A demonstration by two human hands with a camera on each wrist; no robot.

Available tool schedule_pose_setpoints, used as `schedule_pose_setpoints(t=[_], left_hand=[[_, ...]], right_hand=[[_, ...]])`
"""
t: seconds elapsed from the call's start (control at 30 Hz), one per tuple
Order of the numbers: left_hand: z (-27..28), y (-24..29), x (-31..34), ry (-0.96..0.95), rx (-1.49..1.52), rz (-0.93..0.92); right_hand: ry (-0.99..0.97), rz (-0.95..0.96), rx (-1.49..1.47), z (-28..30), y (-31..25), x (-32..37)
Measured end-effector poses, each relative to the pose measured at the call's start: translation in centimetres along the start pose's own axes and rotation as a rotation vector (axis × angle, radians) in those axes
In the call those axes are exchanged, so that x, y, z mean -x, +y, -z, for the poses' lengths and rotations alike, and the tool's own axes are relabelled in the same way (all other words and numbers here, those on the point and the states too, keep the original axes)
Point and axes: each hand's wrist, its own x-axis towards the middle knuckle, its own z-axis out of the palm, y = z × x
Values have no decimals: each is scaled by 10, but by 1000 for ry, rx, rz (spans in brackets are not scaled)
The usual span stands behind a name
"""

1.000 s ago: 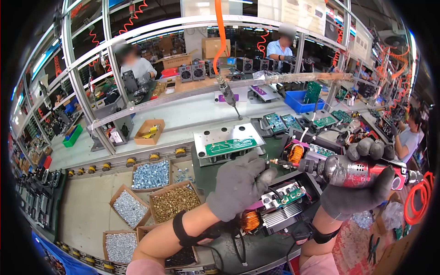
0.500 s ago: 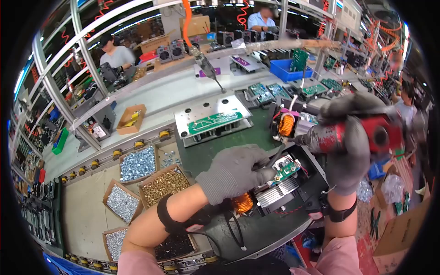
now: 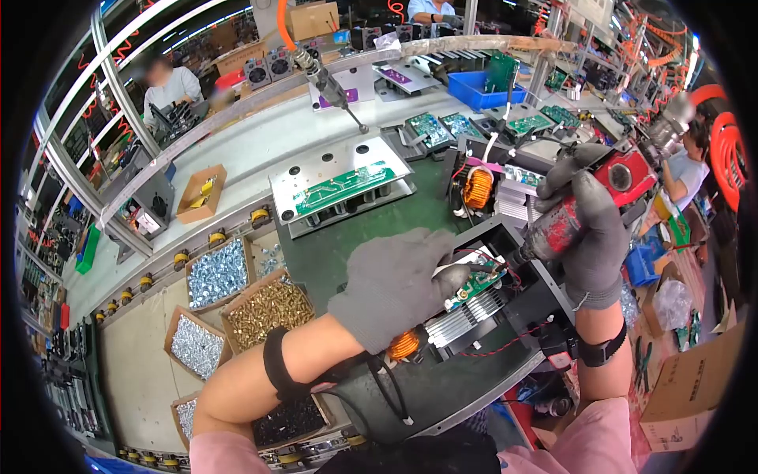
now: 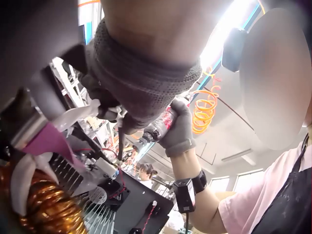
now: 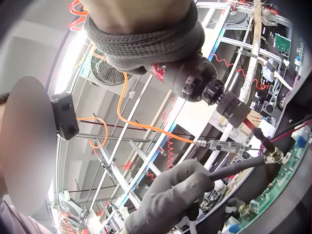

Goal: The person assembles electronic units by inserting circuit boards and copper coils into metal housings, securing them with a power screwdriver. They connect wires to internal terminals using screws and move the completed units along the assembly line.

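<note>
My gloved left hand (image 3: 395, 284) pinches a black cable (image 5: 239, 167) with a ring terminal (image 5: 274, 157) at its end. That terminal lies over the green circuit board (image 3: 483, 291) in an open black case (image 3: 545, 294). My gloved right hand (image 3: 596, 237) grips a red power screwdriver (image 3: 553, 227), tilted down toward the board. In the right wrist view its bit (image 5: 256, 128) reaches down right at the ring terminal. A finned heat sink (image 3: 462, 325) and a copper coil (image 3: 404, 345) sit beside the board, the coil partly behind my left hand.
Cardboard trays of brass screws (image 3: 268, 310), blue-tinted screws (image 3: 217, 274) and silver screws (image 3: 195, 347) stand at left. A metal plate with a green board (image 3: 343, 188) lies ahead. Another screwdriver (image 3: 328, 87) hangs above the bench. A second unit with a copper coil (image 3: 478, 188) stands behind the case.
The screwdriver has come down from a level pose, with a screw at its bit, to the board. My left hand has left the bit and moved down to the cable. The head view has shifted.
</note>
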Motion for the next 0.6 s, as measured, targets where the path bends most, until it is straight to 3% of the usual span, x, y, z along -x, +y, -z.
schedule_pose_setpoints(t=[0.33, 0.53, 0.6], left_hand=[[-9, 2, -24, -214, -15, 73], [-11, 20, -29, -361, -186, 312], [-3, 25, -39, -507, -254, 419]], right_hand=[[74, -74, 45, 8, 6, 1], [15, -36, 34, 2, 5, 3], [17, -72, 84, -2, 3, 3]])
